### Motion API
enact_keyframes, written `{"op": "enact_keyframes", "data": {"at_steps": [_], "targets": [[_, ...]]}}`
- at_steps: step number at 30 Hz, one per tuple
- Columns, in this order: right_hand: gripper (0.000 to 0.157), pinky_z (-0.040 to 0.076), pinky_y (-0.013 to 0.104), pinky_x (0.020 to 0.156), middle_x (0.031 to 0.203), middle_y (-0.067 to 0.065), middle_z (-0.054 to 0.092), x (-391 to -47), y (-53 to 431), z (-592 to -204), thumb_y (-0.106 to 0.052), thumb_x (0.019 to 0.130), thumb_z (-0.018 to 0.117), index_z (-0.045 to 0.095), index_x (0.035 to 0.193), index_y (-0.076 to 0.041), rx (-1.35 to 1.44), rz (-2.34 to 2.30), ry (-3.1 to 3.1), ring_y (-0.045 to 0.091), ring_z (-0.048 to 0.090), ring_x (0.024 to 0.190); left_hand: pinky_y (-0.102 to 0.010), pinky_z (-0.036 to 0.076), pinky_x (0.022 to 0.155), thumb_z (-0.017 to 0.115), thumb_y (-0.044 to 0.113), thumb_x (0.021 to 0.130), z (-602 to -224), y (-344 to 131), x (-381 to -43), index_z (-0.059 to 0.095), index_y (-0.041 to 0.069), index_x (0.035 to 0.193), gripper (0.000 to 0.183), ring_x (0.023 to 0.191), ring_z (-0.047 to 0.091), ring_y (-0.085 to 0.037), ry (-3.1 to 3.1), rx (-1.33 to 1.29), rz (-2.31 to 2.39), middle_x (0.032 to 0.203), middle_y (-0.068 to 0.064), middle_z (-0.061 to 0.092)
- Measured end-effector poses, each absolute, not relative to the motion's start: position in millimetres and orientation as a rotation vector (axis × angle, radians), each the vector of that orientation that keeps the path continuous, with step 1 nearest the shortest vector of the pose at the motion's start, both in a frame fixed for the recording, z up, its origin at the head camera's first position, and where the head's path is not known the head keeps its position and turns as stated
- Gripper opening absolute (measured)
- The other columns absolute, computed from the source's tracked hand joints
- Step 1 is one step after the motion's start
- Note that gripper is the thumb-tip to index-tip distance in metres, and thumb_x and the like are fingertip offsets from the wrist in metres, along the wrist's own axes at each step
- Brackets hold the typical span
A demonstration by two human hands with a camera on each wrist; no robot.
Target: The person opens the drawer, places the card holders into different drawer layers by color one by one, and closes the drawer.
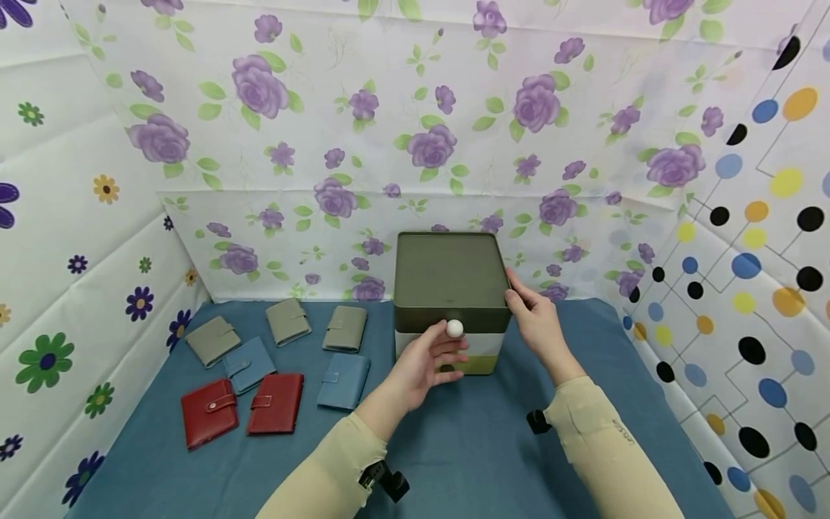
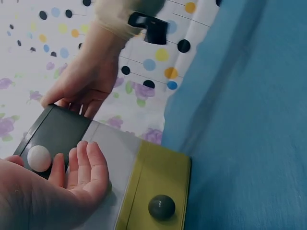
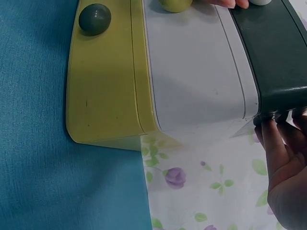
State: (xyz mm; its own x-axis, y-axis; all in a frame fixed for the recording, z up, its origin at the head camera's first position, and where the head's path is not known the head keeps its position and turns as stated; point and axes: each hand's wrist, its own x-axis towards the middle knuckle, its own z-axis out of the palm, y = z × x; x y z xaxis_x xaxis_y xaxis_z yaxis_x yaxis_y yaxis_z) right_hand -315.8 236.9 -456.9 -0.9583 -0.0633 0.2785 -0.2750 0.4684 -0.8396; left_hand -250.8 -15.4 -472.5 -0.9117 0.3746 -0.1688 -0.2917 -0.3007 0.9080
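A small three-tier drawer cabinet (image 1: 450,270) stands against the back cloth, with a dark green top, white middle and yellow bottom. My left hand (image 1: 421,364) is at its front, thumb and forefinger around the round white knob (image 2: 39,158) of the dark green drawer. The other fingers of that hand stretch out below the knob. My right hand (image 1: 534,324) rests against the cabinet's right side near the top, thumb at the front corner and fingers along the side. Lower down are a yellow-green knob (image 3: 176,5) and a dark green knob (image 2: 161,207). The drawers look closed.
On the blue tablecloth (image 1: 454,461), left of the cabinet, lie several small snap-strap wallets: grey (image 1: 345,329), blue (image 1: 344,380) and red (image 1: 275,405). One grey wallet (image 1: 214,341) is close to a blue wallet (image 1: 249,365). Floral and dotted cloths (image 1: 772,346) enclose the table.
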Motion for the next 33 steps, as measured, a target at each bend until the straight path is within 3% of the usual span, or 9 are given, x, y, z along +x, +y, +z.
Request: {"op": "enact_keyframes", "data": {"at_steps": [2,4,6,8,14,20,33], "targets": [[0.052,0.044,0.040,0.066,0.163,0.004,0.047,-315.7,236.5,-457.0,-0.052,0.113,0.048,0.043,0.163,-0.037,0.296,1.497,-2.503,0.025,0.058,0.067,-0.045,0.057,0.100,0.054,0.054,0.110,-470.3,-15.3,-251.6,0.065,0.001,0.139,0.061,0.116,0.069,-0.025,1.489,0.070,2.267,0.129,-0.012,0.072],[0.051,0.047,0.042,0.078,0.164,0.003,0.045,-315.6,235.9,-456.7,-0.053,0.113,0.048,0.043,0.162,-0.040,0.298,1.505,-2.504,0.027,0.071,0.100,-0.045,0.058,0.100,0.055,0.051,0.111,-469.4,-15.4,-252.0,0.066,0.001,0.138,0.058,0.112,0.070,-0.022,1.461,0.052,2.287,0.124,-0.008,0.074],[0.051,0.046,0.047,0.091,0.165,0.002,0.044,-315.8,234.9,-456.2,-0.053,0.113,0.048,0.043,0.162,-0.041,0.300,1.516,-2.502,0.031,0.058,0.138,-0.045,0.058,0.100,0.055,0.049,0.111,-469.5,-15.7,-252.6,0.067,0.001,0.137,0.056,0.109,0.071,-0.020,1.439,0.039,2.304,0.122,-0.007,0.075],[0.050,0.046,0.049,0.099,0.165,0.001,0.043,-316.3,234.1,-455.8,-0.052,0.113,0.049,0.043,0.162,-0.041,0.300,1.537,-2.498,0.031,0.046,0.150,-0.046,0.057,0.102,0.057,0.047,0.111,-470.3,-15.9,-253.4,0.067,0.000,0.136,0.055,0.108,0.071,-0.020,1.414,0.030,2.320,0.123,-0.007,0.075],[0.051,0.037,0.058,0.120,0.168,-0.003,0.039,-315.3,234.5,-454.7,-0.048,0.114,0.050,0.041,0.163,-0.038,0.292,1.588,-2.488,0.030,0.038,0.155,-0.047,0.057,0.103,0.061,0.048,0.109,-470.3,-15.4,-255.1,0.066,-0.001,0.138,0.057,0.110,0.071,-0.020,1.374,0.020,2.327,0.127,-0.009,0.074],[0.052,0.036,0.059,0.120,0.168,0.001,0.038,-313.2,235.5,-454.9,-0.042,0.114,0.051,0.041,0.164,-0.033,0.291,1.618,-2.477,0.031,0.039,0.154,-0.046,0.058,0.101,0.063,0.048,0.108,-469.7,-14.1,-254.5,0.068,-0.001,0.138,0.057,0.108,0.072,-0.019,1.372,0.008,2.318,0.126,-0.008,0.075],[0.050,0.035,0.059,0.121,0.168,0.000,0.039,-311.6,234.6,-457.3,-0.048,0.114,0.050,0.041,0.162,-0.040,0.287,1.588,-2.485,0.031,0.038,0.154,-0.040,0.060,0.097,0.064,0.047,0.107,-471.0,-9.8,-253.1,0.069,0.000,0.136,0.055,0.108,0.072,-0.018,1.338,-0.002,2.333,0.127,-0.008,0.073]]}}
